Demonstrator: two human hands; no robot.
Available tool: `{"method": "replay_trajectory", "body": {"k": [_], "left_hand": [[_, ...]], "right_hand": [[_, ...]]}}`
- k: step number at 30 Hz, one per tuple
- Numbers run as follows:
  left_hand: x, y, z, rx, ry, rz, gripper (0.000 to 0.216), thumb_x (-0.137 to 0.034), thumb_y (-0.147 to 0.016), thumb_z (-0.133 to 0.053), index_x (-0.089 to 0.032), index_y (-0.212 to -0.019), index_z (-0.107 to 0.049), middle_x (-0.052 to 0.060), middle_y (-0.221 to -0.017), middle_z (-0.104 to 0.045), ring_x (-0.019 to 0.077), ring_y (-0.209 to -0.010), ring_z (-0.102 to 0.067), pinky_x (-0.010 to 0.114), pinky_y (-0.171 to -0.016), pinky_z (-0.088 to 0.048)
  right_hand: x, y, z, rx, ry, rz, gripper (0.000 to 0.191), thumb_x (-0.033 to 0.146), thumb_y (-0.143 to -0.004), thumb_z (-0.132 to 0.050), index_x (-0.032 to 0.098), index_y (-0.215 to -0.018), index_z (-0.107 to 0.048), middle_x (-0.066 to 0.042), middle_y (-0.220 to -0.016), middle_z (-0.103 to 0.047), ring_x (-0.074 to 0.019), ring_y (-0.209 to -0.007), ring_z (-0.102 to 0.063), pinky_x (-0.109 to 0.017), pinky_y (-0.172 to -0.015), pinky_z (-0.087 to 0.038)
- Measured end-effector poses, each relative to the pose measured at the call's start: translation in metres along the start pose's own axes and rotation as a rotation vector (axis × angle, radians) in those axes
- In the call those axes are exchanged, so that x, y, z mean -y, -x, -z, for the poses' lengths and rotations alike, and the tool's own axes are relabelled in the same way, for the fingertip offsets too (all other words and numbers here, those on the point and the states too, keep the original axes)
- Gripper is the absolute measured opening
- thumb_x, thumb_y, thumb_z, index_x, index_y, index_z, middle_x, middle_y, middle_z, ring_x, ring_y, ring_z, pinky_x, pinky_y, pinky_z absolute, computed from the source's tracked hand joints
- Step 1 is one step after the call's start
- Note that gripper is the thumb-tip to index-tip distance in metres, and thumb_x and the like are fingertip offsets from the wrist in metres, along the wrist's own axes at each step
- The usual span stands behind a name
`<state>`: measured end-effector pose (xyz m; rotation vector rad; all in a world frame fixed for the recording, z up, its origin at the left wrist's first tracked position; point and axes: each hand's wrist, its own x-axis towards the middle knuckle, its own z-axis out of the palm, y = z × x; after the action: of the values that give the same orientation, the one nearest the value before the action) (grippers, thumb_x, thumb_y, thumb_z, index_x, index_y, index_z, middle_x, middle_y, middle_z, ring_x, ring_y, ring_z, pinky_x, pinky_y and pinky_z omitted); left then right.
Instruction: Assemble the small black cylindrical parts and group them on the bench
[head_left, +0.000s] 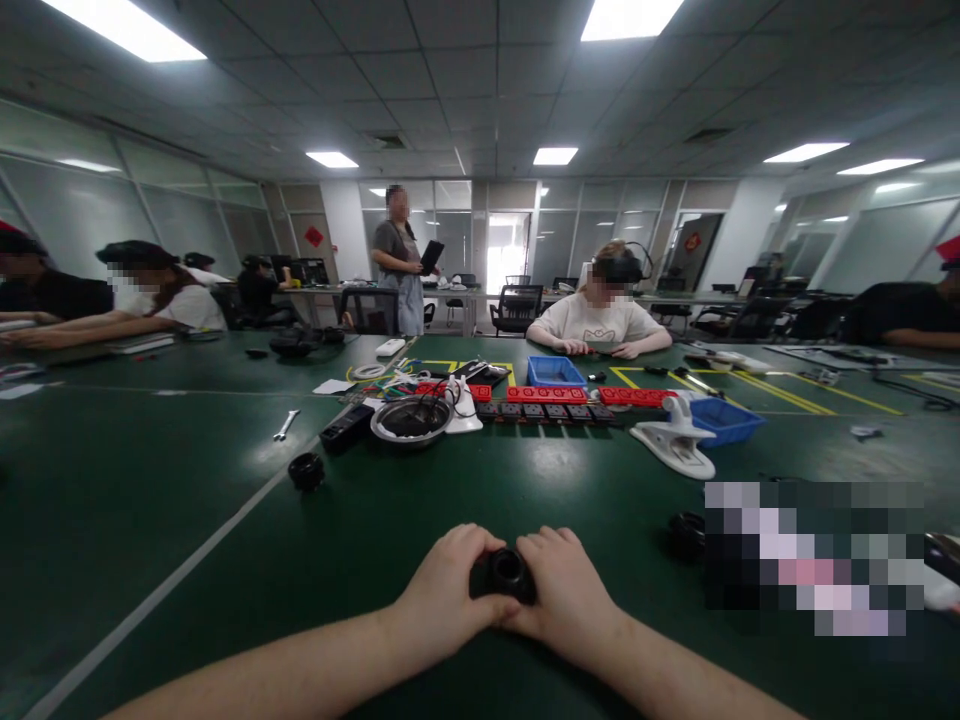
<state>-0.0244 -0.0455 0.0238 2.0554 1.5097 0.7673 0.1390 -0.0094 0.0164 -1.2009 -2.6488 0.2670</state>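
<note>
Where the left hand [457,580] and the right hand [562,580] meet: a small black part [510,578] with a round hole on top, on the near side of the metal bowl [411,438] and a bit to the right of it. I can't tell if it touches the green table [187,490].
Left hand: curled, its thumb and fingers pinching the black part.
Right hand: curled around the other side of the same part, holding on too.
Black ring [306,471]: left of the bowl and on its near side.
Wrench [286,426]: flat, farther left of the bowl.
Black box [346,428]: just beside the bowl, on its left.
White stand [462,408]: just right of the bowl.
Red strips [546,395]: mostly right of the bowl.
Blue tray [555,373]: past the bowl, to the right.
White clip [679,442]: well to the right of the bowl.
Seated person [600,322]: past the bowl, to the right, in a white shirt.
</note>
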Motion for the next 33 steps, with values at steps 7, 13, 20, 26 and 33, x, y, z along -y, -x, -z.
{"method": "replay_trajectory", "body": {"k": [7, 13, 20, 26, 33], "left_hand": [[0.011, -0.010, 0.012, 0.216, 0.156, -0.211, 0.038, -0.025, -0.068, -0.067, -0.023, -0.103, -0.054, 0.001, -0.098, -0.052, 0.0183, -0.091, -0.048, 0.027, -0.076, -0.039], [0.007, -0.006, 0.003, 0.157, 0.154, -0.128, 0.035, -0.023, -0.065, -0.069, -0.022, -0.098, -0.056, 0.000, -0.091, -0.051, 0.0175, -0.085, -0.048, 0.026, -0.073, -0.038], [0.005, -0.006, -0.004, 0.059, 0.117, -0.034, 0.032, -0.018, -0.061, -0.069, -0.020, -0.091, -0.056, -0.001, -0.084, -0.051, 0.0170, -0.078, -0.048, 0.025, -0.067, -0.038], [0.012, -0.012, 0.008, 0.241, 0.150, -0.117, 0.036, -0.026, -0.068, -0.065, -0.024, -0.103, -0.055, -0.001, -0.088, -0.051, 0.0162, -0.078, -0.048, 0.025, -0.066, -0.038], [0.002, -0.006, 0.008, 0.207, 0.129, -0.092, 0.031, -0.024, -0.065, -0.067, -0.021, -0.094, -0.057, 0.000, -0.089, -0.052, 0.0179, -0.083, -0.050, 0.027, -0.071, -0.039]], "right_hand": [[-0.029, -0.007, 0.015, 0.221, -0.291, 0.207, 0.042, 0.040, -0.058, -0.073, 0.021, -0.092, -0.058, -0.001, -0.089, -0.052, -0.0183, -0.085, -0.046, -0.028, -0.074, -0.035], [-0.028, -0.010, 0.012, 0.198, -0.241, 0.188, 0.042, 0.049, -0.056, -0.071, 0.017, -0.080, -0.058, 0.000, -0.077, -0.054, -0.0160, -0.073, -0.049, -0.024, -0.063, -0.035], [-0.005, -0.001, 0.004, -0.009, 0.019, 0.052, 0.052, 0.063, -0.060, -0.059, 0.015, -0.078, -0.055, -0.004, -0.075, -0.057, -0.0211, -0.073, -0.050, -0.035, -0.072, -0.033], [-0.030, -0.008, 0.012, 0.174, -0.233, 0.275, 0.047, 0.050, -0.061, -0.067, 0.019, -0.094, -0.056, -0.002, -0.087, -0.054, -0.0183, -0.083, -0.048, -0.028, -0.071, -0.037], [-0.030, -0.008, 0.012, 0.172, -0.226, 0.227, 0.038, 0.048, -0.059, -0.069, 0.017, -0.076, -0.057, 0.002, -0.070, -0.053, -0.0131, -0.066, -0.049, -0.022, -0.057, -0.033]]}}
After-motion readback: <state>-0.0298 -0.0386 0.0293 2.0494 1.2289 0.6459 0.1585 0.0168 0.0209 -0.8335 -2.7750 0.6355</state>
